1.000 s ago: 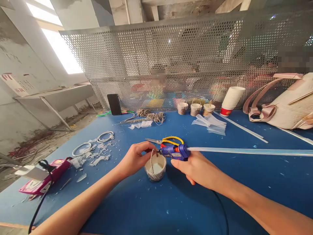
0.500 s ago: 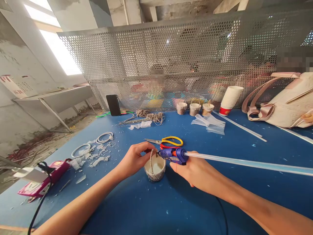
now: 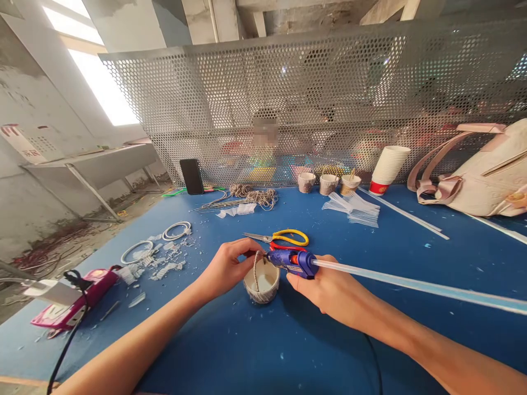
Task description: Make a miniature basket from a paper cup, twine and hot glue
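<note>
A small paper cup (image 3: 262, 297) wrapped in cord stands on the blue table in front of me. A length of cord (image 3: 255, 271) arches over its opening, its near end against the inner wall. My left hand (image 3: 230, 266) is closed at the cup's far left rim, pinching the cord there; the fingertips are partly hidden. My right hand (image 3: 329, 282) grips a blue glue gun (image 3: 293, 262), its nozzle at the far rim close to my left fingertips. From the gun's back a long clear glue stick (image 3: 411, 282) runs off to the right. Yellow-and-red scissors (image 3: 290, 237) lie just beyond the gun.
At the back stand three small corded cups (image 3: 328, 185), a stack of paper cups (image 3: 389, 167), a phone (image 3: 191, 176) and cord bundles (image 3: 255, 196). Glue sticks (image 3: 354, 209) lie nearer. Left are white cable coils (image 3: 177, 231), scraps and a pink power strip (image 3: 93, 296). A bag (image 3: 486, 170) sits right.
The rear part of the glue stick has dipped slightly at the right. Both hands, the cup and the gun's nozzle keep almost the same places.
</note>
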`<move>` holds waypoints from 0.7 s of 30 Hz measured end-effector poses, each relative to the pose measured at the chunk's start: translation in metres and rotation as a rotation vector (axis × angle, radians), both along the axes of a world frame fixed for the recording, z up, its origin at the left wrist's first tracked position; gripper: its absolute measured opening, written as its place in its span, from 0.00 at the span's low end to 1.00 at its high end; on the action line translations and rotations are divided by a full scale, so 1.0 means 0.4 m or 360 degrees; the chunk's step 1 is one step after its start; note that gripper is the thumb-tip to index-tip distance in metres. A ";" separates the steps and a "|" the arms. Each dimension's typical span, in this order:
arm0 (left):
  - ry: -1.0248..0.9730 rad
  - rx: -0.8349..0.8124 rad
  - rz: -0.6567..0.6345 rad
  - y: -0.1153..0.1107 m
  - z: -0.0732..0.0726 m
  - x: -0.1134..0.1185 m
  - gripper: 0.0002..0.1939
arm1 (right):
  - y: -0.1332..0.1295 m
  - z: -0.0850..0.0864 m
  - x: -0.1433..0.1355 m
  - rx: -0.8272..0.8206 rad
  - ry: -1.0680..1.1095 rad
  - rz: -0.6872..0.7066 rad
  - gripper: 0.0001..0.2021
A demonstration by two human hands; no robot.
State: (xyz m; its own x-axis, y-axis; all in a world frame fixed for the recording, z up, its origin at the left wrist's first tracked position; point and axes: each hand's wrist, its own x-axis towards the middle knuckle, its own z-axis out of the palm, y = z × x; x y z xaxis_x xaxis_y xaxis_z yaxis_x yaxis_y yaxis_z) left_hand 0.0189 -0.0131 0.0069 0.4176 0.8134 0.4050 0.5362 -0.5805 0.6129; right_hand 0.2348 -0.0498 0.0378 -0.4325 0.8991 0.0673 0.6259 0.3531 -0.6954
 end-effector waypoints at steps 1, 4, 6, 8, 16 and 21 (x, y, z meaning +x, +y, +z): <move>-0.0002 -0.0001 -0.0001 0.001 -0.002 -0.001 0.07 | -0.001 0.000 -0.002 0.0048 -0.0054 -0.0031 0.13; -0.0004 0.0008 0.0003 0.001 -0.004 -0.002 0.07 | -0.005 0.005 -0.006 0.0163 -0.0185 -0.0071 0.10; -0.0001 0.0009 0.0002 0.001 -0.003 -0.001 0.07 | -0.007 0.009 -0.007 0.0209 -0.0309 -0.0034 0.09; -0.0002 0.0008 0.0000 0.001 -0.002 0.000 0.07 | -0.008 0.011 -0.004 0.0298 -0.0464 0.0029 0.09; 0.0050 0.0042 -0.0005 0.001 0.004 0.004 0.07 | -0.008 0.013 0.004 0.0289 -0.0512 0.0041 0.10; 0.0104 0.0109 -0.0031 0.002 0.007 0.001 0.07 | -0.007 0.014 0.000 0.0045 -0.0195 -0.0041 0.13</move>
State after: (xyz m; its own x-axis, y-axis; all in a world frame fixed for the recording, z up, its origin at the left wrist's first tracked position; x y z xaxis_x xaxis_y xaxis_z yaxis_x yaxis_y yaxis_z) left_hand 0.0194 -0.0124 0.0099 0.4606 0.7760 0.4309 0.5619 -0.6307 0.5353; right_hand 0.2346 -0.0526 0.0434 -0.4156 0.9086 0.0409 0.7146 0.3541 -0.6033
